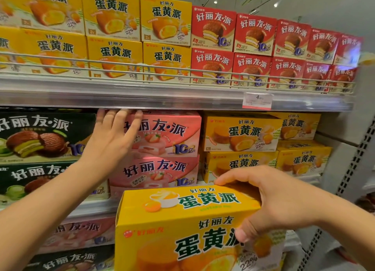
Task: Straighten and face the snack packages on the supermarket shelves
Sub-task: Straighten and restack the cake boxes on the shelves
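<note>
Right grip point(269, 205) clamped the large yellow cardboard snack box point(182, 230); up-left of it, left grip point(109, 136) lay flat, fingers apart, on the pink strawberry box point(168, 134).

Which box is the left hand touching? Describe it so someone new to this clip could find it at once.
Start at the clear price rail that crosses the middle of the view; just under it sits a stack of two pink boxes. The left hand lies with straight fingers on the upper pink box. A green box stands on one side and a yellow box on the other; only this one shows strawberries.
</note>
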